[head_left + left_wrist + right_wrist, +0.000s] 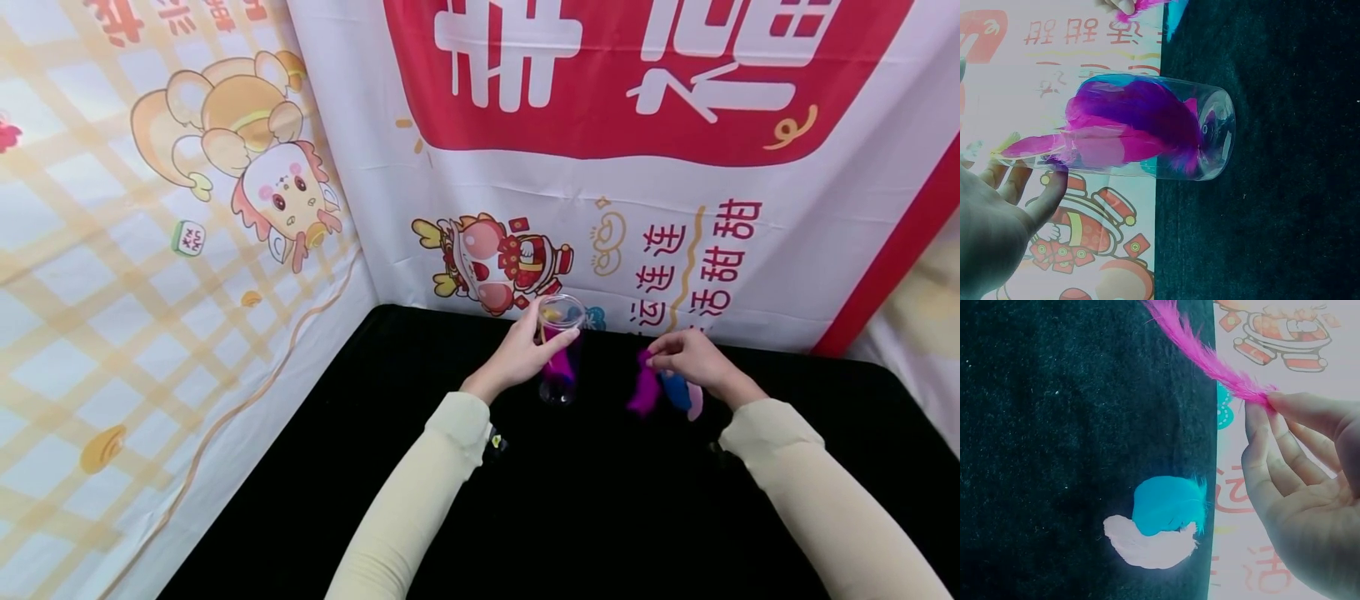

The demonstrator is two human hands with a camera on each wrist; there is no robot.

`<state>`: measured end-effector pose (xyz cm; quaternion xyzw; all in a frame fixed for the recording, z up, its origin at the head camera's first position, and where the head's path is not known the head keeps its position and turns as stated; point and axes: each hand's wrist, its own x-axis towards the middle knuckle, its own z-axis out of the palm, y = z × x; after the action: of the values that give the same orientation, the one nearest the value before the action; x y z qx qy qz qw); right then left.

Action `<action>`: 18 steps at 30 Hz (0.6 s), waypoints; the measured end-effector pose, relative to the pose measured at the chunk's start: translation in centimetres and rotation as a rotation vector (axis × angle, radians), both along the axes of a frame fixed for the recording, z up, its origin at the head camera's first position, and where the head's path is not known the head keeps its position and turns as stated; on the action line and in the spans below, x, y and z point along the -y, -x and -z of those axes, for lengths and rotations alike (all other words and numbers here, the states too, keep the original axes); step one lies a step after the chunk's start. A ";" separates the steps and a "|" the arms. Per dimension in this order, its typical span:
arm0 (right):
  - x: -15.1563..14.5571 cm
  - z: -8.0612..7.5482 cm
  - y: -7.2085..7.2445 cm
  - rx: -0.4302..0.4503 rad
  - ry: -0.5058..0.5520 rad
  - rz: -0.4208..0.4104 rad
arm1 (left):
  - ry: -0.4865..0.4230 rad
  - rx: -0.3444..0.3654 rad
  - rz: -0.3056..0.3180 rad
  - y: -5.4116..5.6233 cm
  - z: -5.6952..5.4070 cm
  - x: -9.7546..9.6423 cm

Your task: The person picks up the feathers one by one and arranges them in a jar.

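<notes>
My left hand (pixel 522 350) grips a clear plastic cup (pixel 1216 134) near its rim, thumb on the near side and fingers behind. Several feathers (pixel 1129 125) in pink, purple and blue fill the cup, one pink tip reaching toward the rim. Between the thumb and fingertips of my right hand (pixel 697 360) is pinched a magenta feather (pixel 1200 353), its fluffy length hanging down, to the right of the cup in the head view. Below that hand a blue feather (pixel 1163 503) and a pale pink feather (pixel 1150 549) lie overlapping on the black table.
The table (pixel 585 517) has a black cloth cover. Behind it hangs a white and red printed cloth (pixel 495 183), close to the cup and both hands. A checked printed cloth (pixel 90 350) runs along the left side.
</notes>
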<state>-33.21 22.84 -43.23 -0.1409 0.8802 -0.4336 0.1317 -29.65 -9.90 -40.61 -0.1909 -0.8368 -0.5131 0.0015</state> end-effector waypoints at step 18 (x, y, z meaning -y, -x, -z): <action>0.3 -1.4 -0.6 0.026 0.024 0.002 | 0.005 0.016 -0.004 0.0 0.0 0.0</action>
<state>-32.62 22.58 -41.84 -0.1357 0.8734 -0.4461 0.1409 -29.67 -9.89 -40.59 -0.1851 -0.8384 -0.5126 -0.0048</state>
